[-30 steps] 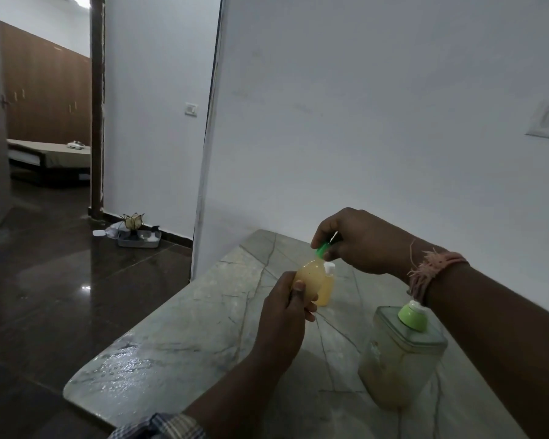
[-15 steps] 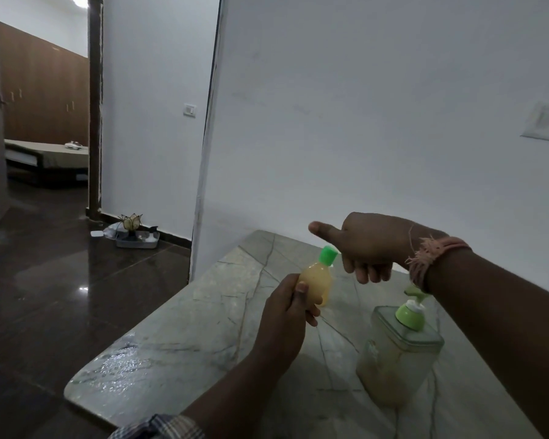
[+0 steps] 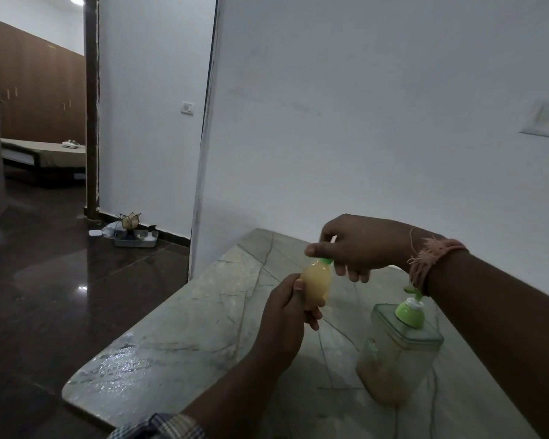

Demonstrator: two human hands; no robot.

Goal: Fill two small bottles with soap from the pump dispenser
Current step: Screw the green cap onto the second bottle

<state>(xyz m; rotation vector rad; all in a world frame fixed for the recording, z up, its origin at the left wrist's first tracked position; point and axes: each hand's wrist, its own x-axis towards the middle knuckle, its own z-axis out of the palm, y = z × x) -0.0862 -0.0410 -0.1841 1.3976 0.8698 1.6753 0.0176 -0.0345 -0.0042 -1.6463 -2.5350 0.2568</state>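
Note:
My left hand (image 3: 287,315) grips a small bottle (image 3: 317,282) full of pale yellow soap, holding it upright above the marble counter (image 3: 178,343). My right hand (image 3: 357,245) pinches the bottle's green cap (image 3: 325,260) from above with thumb and fingers. The square clear pump dispenser (image 3: 396,353), with a green pump head (image 3: 410,310) and yellowish soap in its lower part, stands on the counter to the right, under my right forearm. A second small bottle is hidden in this view.
A white wall runs along the back of the counter. The counter's front left edge is wet and drops to a dark glossy floor. A tray with small items (image 3: 135,237) sits on the floor by the wall, near a doorway (image 3: 45,122).
My right hand let go of the green cap, lifted away with the thumb out, then came back down onto the cap. The left hand kept holding the bottle.

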